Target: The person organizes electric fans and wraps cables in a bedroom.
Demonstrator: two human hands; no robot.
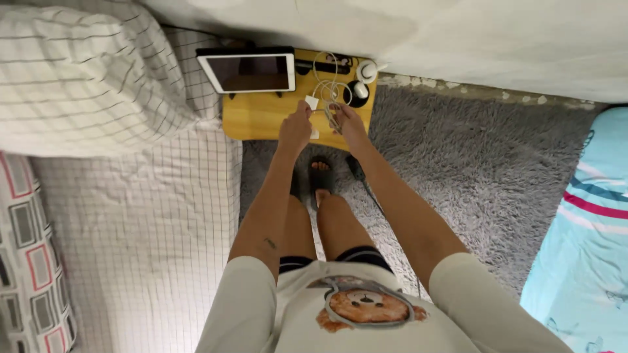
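Tablet (pixel 247 72) on small table (pixel 258 117), left of cable (pixel 329 88); bed (pixel 144 216) left.

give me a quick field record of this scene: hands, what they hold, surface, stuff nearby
left hand: pinches small white charger block
right hand: grips bundled white cable
surface: small yellow wooden table
on table: white-framed tablet, dark screen, black round object
floor: grey shaggy rug
beside: white checked bedding, left of the table
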